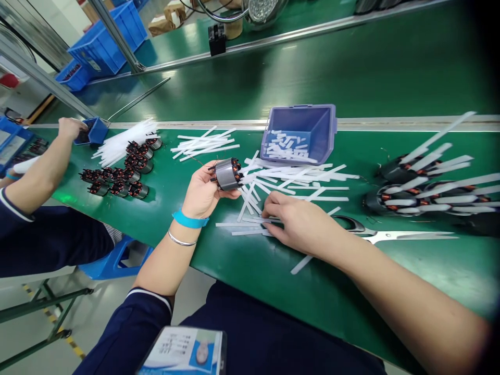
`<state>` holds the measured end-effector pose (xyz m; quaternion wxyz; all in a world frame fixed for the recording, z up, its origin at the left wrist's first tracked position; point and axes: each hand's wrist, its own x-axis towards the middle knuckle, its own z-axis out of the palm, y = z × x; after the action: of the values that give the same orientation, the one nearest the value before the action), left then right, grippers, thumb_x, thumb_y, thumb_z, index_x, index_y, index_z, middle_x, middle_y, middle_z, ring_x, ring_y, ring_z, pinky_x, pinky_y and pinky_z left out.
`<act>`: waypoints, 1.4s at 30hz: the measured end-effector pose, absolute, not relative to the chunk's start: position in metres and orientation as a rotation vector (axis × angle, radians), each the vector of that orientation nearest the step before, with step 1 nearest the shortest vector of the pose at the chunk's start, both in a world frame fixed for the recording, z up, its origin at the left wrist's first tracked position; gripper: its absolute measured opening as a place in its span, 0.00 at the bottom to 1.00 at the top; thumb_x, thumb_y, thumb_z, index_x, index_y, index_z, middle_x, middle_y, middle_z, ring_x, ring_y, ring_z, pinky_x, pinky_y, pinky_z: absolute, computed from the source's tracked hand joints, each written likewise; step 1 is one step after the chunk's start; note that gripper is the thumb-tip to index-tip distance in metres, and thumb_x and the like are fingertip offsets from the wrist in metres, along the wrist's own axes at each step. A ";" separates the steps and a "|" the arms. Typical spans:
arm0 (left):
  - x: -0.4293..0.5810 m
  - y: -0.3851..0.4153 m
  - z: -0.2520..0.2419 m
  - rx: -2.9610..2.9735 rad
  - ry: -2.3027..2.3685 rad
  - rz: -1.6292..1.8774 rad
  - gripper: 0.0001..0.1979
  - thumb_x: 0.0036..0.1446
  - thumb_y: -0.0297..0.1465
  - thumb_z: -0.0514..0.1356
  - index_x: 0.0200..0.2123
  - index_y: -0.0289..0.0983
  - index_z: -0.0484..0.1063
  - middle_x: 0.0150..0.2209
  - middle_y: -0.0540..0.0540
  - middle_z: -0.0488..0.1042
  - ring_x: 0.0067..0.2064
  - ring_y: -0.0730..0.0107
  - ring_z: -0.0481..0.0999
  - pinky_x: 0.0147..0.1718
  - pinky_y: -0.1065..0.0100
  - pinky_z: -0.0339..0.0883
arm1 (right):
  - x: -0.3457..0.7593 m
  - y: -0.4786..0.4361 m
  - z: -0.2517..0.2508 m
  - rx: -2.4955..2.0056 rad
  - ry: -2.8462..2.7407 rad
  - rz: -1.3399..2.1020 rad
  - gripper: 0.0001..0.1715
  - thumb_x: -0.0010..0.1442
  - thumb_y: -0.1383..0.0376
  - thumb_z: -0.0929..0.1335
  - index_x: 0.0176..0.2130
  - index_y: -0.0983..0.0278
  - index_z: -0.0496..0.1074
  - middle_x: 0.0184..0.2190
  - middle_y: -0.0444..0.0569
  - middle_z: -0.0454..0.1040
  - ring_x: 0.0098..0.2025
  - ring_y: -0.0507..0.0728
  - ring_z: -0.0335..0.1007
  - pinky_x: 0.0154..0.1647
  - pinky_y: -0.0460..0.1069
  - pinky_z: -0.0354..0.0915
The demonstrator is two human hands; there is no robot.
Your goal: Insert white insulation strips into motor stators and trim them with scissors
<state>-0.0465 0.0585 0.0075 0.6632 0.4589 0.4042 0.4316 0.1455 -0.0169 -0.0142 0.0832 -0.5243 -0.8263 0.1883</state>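
Note:
My left hand (203,192) is closed around a motor stator (226,174), a grey metal ring with black insulation and copper windings, held on its side above the table. Thin wires stick out at its left end. My right hand (291,219) is low over loose white insulating strips (297,177), thumb and fingers pinched on a white strip (255,221); the fingertips partly hide it. Scissors (386,235) with dark handles lie beyond my right wrist. At the right stand several stators (394,198) with long white strips poking out.
A purple bin (330,138) with short white pieces lies behind the strips. More strips (205,143) and stators (117,179) occupy the left. A co-worker's hand (72,127) reaches into a small blue bin (97,131). A blue stool (117,260) stands below the table (234,260).

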 end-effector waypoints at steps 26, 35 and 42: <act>-0.023 0.032 0.000 0.924 0.729 0.367 0.19 0.38 0.19 0.65 0.39 0.32 0.77 0.34 0.43 0.80 0.32 0.60 0.81 0.27 0.62 0.78 | 0.192 -0.058 0.016 -1.219 -1.707 0.888 0.05 0.59 0.65 0.69 0.31 0.61 0.74 0.28 0.46 0.75 0.28 0.52 0.70 0.29 0.47 0.68; -0.023 0.024 -0.005 0.903 0.559 0.325 0.24 0.44 0.23 0.63 0.48 0.35 0.76 0.44 0.40 0.79 0.39 0.58 0.82 0.35 0.62 0.79 | 0.176 -0.056 0.005 -1.257 -1.622 0.697 0.06 0.57 0.69 0.68 0.29 0.61 0.72 0.26 0.45 0.74 0.27 0.53 0.70 0.28 0.47 0.67; -0.018 0.012 -0.018 1.130 0.652 0.374 0.23 0.51 0.27 0.64 0.52 0.32 0.74 0.40 0.39 0.80 0.33 0.65 0.82 0.30 0.69 0.77 | 0.174 -0.062 -0.008 -1.373 -1.626 0.606 0.06 0.52 0.71 0.67 0.28 0.59 0.71 0.22 0.41 0.72 0.22 0.51 0.68 0.24 0.46 0.65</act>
<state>-0.0180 0.0118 -0.0183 0.7785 0.5226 0.3015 0.1730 0.1737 -0.0619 -0.0082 0.4478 -0.5547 -0.6571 0.2449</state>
